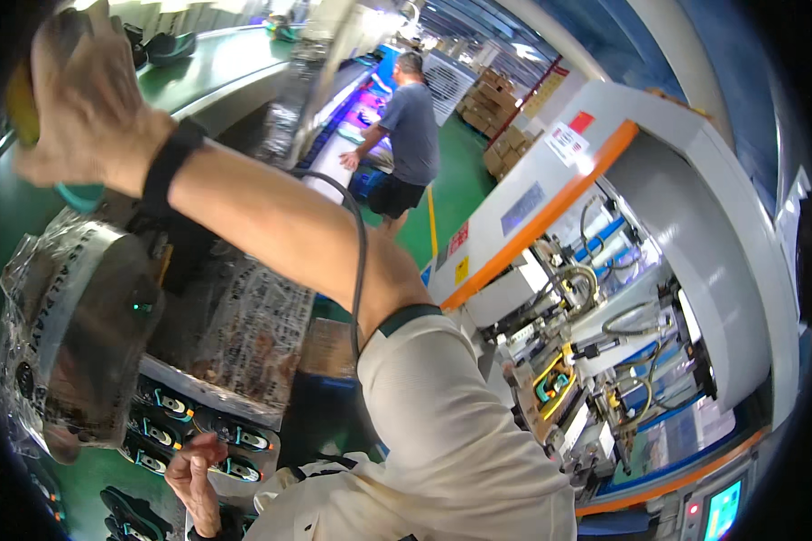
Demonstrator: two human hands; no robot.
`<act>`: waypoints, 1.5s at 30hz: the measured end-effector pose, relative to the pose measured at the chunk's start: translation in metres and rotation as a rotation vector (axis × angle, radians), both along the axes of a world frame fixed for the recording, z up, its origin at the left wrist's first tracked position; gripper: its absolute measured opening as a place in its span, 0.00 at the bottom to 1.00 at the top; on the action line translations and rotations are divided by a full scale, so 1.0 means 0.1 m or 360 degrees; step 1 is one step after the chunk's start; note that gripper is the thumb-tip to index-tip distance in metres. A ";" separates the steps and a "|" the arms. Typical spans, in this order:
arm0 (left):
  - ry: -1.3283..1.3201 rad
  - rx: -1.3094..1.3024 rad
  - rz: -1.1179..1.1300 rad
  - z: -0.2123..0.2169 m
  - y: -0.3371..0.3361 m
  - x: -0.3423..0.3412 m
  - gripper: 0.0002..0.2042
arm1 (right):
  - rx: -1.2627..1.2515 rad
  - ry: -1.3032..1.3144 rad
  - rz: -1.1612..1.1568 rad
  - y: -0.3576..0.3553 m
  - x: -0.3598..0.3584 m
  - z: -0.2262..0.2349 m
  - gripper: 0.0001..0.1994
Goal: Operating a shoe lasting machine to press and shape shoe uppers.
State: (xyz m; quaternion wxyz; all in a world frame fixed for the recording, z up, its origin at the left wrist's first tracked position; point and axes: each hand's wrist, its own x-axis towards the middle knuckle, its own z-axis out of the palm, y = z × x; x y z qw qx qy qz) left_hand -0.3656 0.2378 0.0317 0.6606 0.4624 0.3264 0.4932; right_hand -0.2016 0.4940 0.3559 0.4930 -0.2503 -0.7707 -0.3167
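Note:
My right arm reaches across to the upper left. At its end my right hand (pixel 95 104), blurred and wearing a black wristband, curls around a dark thing with a yellowish edge (pixel 23 106), cut by the dark rim of the view; its kind is unclear. Low on the left, my left hand (pixel 196 478) is loosely bent, its fingers partly apart and nothing visible in it. It is beside several dark shoes (pixel 244 435) with teal and white parts, set in rows on a rack.
Plastic-wrapped machine housing (pixel 99 334) stands below my right forearm. Behind my right hand runs a green conveyor belt (pixel 230 68) carrying a dark shoe (pixel 170 47). A black cable (pixel 363 243) hangs across my arm. On the right is an open white-and-orange machine (pixel 541 216); a person (pixel 410 135) works beyond.

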 end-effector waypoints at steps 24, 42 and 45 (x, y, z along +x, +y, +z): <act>0.0091 0.0579 -0.2011 0.89 -3.27 4.29 0.28 | -0.0186 0.2905 -0.0582 -7.58 3.07 -2.61 0.25; 0.0770 0.1613 -0.1821 -1.31 -6.57 8.45 0.21 | 0.1243 0.2938 -0.2407 -10.50 3.03 -2.81 0.26; 0.0806 0.1619 -0.1715 -1.32 -6.59 8.60 0.18 | 0.0908 0.2729 -0.2863 -10.73 3.44 -2.70 0.25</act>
